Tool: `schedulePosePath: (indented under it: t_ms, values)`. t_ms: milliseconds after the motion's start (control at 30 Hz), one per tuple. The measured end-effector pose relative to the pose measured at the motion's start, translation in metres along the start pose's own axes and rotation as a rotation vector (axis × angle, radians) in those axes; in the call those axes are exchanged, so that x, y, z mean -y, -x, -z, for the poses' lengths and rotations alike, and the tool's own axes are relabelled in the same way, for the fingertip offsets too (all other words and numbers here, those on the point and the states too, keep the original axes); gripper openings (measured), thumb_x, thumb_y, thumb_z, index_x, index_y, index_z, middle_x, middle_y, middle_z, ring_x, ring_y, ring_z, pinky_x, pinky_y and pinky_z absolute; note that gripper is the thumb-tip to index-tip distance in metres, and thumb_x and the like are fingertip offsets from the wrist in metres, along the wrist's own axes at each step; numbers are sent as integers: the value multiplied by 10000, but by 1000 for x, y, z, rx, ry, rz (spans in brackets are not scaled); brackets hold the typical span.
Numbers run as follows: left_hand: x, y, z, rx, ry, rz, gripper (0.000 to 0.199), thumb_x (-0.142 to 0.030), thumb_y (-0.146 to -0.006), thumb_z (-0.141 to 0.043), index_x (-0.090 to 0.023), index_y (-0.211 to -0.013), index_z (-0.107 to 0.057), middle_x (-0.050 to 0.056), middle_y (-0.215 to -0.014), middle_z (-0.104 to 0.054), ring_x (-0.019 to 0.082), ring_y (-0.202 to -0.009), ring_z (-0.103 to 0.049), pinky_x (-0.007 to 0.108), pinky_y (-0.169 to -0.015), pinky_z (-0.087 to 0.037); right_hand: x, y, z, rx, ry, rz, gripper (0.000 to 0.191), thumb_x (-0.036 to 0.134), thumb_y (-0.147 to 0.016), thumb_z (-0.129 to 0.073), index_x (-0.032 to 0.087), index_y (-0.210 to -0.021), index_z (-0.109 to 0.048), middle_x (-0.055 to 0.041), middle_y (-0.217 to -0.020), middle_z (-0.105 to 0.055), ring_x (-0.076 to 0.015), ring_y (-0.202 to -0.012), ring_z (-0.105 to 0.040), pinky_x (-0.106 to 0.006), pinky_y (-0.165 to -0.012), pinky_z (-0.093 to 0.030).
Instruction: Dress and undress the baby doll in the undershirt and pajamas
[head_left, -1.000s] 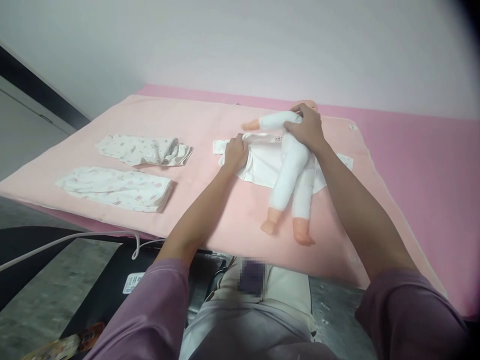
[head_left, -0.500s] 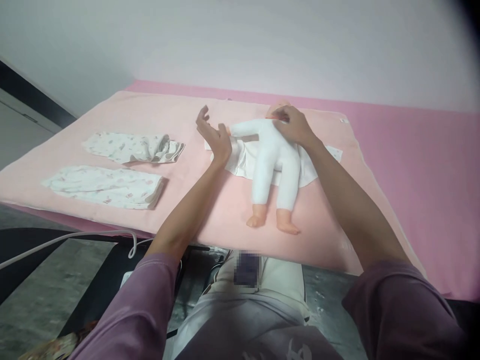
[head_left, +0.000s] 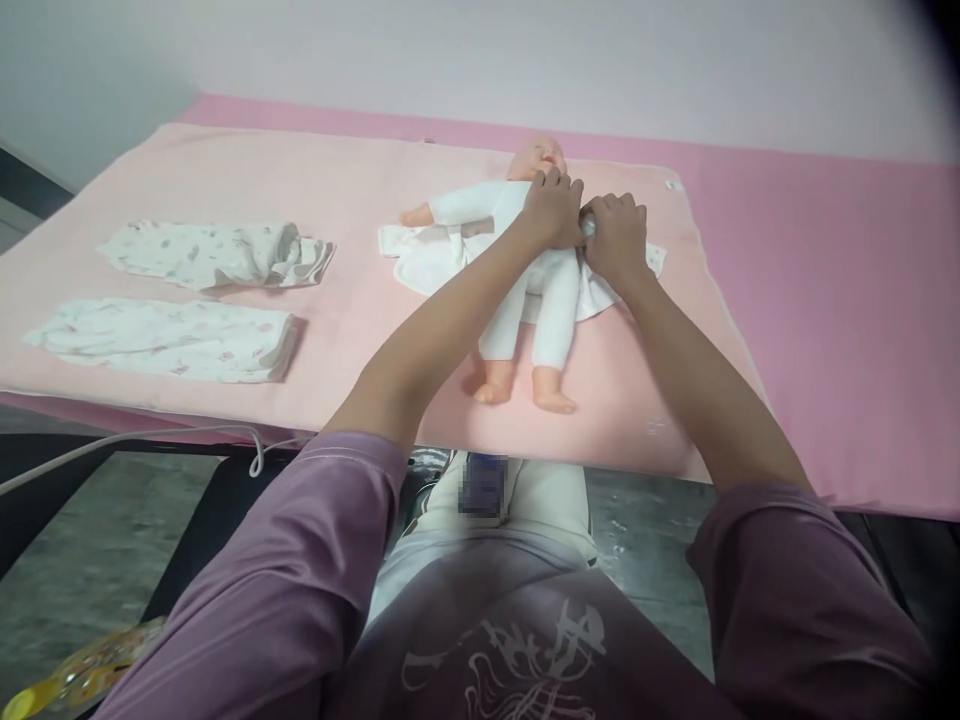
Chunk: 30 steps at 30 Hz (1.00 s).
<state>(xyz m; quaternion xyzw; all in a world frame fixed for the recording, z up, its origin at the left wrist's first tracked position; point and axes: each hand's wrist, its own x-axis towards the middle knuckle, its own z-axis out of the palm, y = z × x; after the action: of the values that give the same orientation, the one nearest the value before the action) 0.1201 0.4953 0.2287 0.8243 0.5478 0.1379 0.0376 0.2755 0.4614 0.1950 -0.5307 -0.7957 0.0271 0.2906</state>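
Note:
A baby doll with a white cloth body lies face up on a pale pink mat, its bare feet toward me. Under its body a white garment is spread out to both sides. My left hand is closed at the doll's upper chest and shoulder, below its chin; what the fingers grip is hidden. Close beside it, my right hand is curled round a small whitish piece at the doll's arm on the right side. Whether that is sleeve or arm is not clear.
Two folded white printed cloths, an upper one and a lower one, lie at the left of the pale pink mat. A white cable runs below the table edge. A yellow-capped bottle is at bottom left.
My left hand has moved right from the doll's left-side arm to its chest. My right hand has moved from near the neck to the right-side arm. The view has shifted, showing the doll's face.

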Motion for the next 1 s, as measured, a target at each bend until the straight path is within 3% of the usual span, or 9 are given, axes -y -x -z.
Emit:
schedulePosePath:
  t_ms: [133,267,400,567,633,733,800,900,1000]
  values:
    - [-4,-4,-3,-26,-70,76,685,-400,-813,-965,-181,-1422,-741,159,-1678,-566,471,-1633,-276,674,-1418,-127,-1,8,1,-43,17,-34,309,410,-1210,-445,183,-1140,-642,-238,-1357,-676,-344,-1401,-480,-538,-1149,-361]
    - [0,-6,-4,-44,-48,124,685,-465,-800,-984,-184,-1385,-763,145,-1623,-588,468,-1598,-301,712,-1418,-83,-3,12,1,-43,76,-106,306,393,-1203,-458,159,-1179,-654,-257,-1386,-662,-356,-1382,-496,-578,-1150,-354]
    - [15,4,4,-74,74,144,641,-600,-870,-934,-207,-1336,-735,120,-1506,-634,415,-1533,-390,728,-1369,-200,-10,16,0,-39,108,-156,307,430,-1178,-501,182,-1220,-677,-237,-1366,-675,-392,-1387,-510,-625,-1150,-367]
    - [34,20,15,-173,215,157,329,-525,-892,-913,-315,-1075,-739,65,-1339,-694,375,-1377,-470,716,-1250,-341,-21,23,0,-44,113,-228,418,496,-1193,-460,146,-1204,-688,-262,-1309,-700,-399,-1418,-509,-604,-1136,-396]
    - [39,23,16,-179,248,169,301,-534,-888,-905,-363,-1058,-724,42,-1294,-701,353,-1323,-455,690,-1242,-355,-24,25,2,-39,113,-207,454,503,-1204,-425,137,-1178,-694,-273,-1300,-705,-387,-1416,-516,-584,-1110,-420]
    - [43,27,19,-164,271,188,319,-605,-1005,-779,-336,-1151,-689,40,-1225,-710,300,-1295,-401,669,-1273,-318,-25,26,7,-9,86,-206,491,485,-1210,-366,129,-1172,-702,-297,-1327,-699,-369,-1409,-535,-573,-1097,-438]
    - [46,31,21,-182,285,189,302,-584,-1041,-737,-307,-1150,-681,45,-1243,-708,285,-1282,-408,658,-1270,-324,-26,26,10,2,52,-237,413,481,-1178,-440,175,-1187,-718,-265,-1324,-712,-373,-1379,-566,-587,-1112,-457]
    - [49,38,25,-218,315,185,227,-515,-981,-788,-332,-1090,-710,24,-1336,-699,301,-1283,-470,650,-1249,-381,-31,24,14,10,-19,-245,253,475,-1073,-617,288,-1193,-738,-172,-1263,-746,-394,-1330,-611,-635,-1139,-496]
    - [52,41,28,-216,354,182,227,-519,-925,-793,-395,-1102,-726,-13,-1349,-710,342,-1328,-487,690,-1253,-387,-40,18,15,41,-49,-266,249,451,-1013,-676,296,-1193,-750,-151,-1201,-764,-414,-1309,-639,-679,-1150,-506]
